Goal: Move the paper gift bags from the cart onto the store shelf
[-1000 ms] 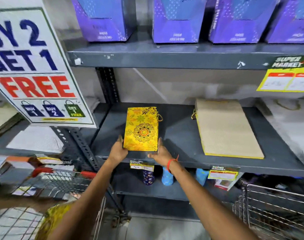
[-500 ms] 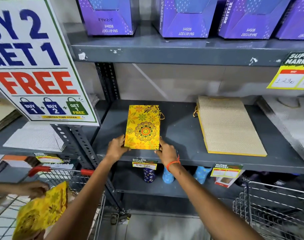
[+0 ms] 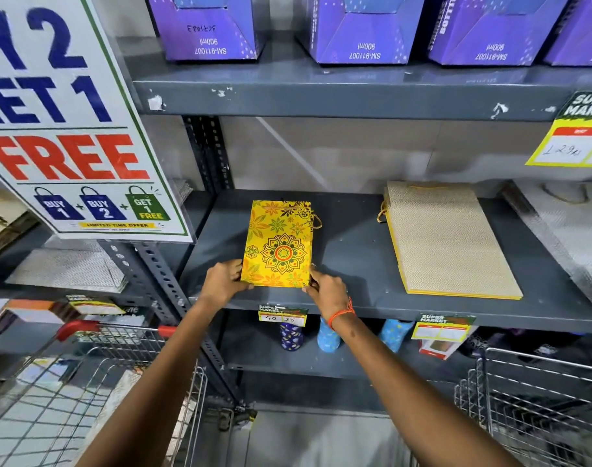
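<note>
A stack of yellow floral paper gift bags (image 3: 279,246) lies flat on the grey middle shelf (image 3: 355,251), its cord handles toward the back. My left hand (image 3: 222,281) presses against the stack's near left corner. My right hand (image 3: 328,293), with an orange thread on the wrist, touches the near right corner. Both hands have fingers curled on the stack's edges. The wire cart (image 3: 95,382) with a red handle stands at the lower left; its contents are blurred.
A stack of beige patterned bags (image 3: 446,241) lies to the right on the same shelf, silvery bags (image 3: 571,227) further right. A "Buy 2 Get 1 Free" sign (image 3: 62,129) hangs left. Purple boxes (image 3: 355,28) line the upper shelf. A second wire basket (image 3: 537,406) is at the lower right.
The yellow stack has slid slightly deeper onto the shelf with both hands following. Another person's hand holding a yellow bag over the cart, seen half a second ago, is gone from view.
</note>
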A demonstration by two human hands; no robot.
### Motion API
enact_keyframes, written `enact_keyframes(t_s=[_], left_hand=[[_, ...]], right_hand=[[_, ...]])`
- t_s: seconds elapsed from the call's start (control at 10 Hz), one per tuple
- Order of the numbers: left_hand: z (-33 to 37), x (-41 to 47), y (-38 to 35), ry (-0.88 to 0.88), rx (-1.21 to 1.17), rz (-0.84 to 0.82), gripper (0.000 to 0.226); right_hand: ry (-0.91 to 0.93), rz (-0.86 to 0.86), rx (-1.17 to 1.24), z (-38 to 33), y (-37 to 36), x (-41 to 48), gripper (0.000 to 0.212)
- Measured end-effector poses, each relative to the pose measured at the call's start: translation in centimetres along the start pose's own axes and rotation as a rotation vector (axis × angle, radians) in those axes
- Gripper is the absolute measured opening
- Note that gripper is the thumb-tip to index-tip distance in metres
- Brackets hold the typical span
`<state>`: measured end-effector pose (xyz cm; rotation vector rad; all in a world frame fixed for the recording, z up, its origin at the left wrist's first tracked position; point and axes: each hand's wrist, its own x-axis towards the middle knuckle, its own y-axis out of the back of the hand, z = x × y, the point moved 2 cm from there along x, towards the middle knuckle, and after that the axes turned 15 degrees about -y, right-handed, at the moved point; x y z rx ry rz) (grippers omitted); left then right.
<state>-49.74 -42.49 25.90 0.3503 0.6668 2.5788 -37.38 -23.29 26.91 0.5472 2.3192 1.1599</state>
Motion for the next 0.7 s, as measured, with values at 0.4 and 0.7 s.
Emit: enact_keyframes(t_s=[0.4, 0.7], left_hand=[[0.4, 0.0, 0.2, 0.032, 0.012, -0.011, 0.078], [2.1, -1.9, -1.4, 0.103, 0.176, -0.052, 0.059]], right_hand=[[0.017, 0.004, 0.065, 0.3, 0.1, 0.5, 0.05], [0.003, -0.095, 0.208, 1.8, 0.1, 0.8, 0.062]])
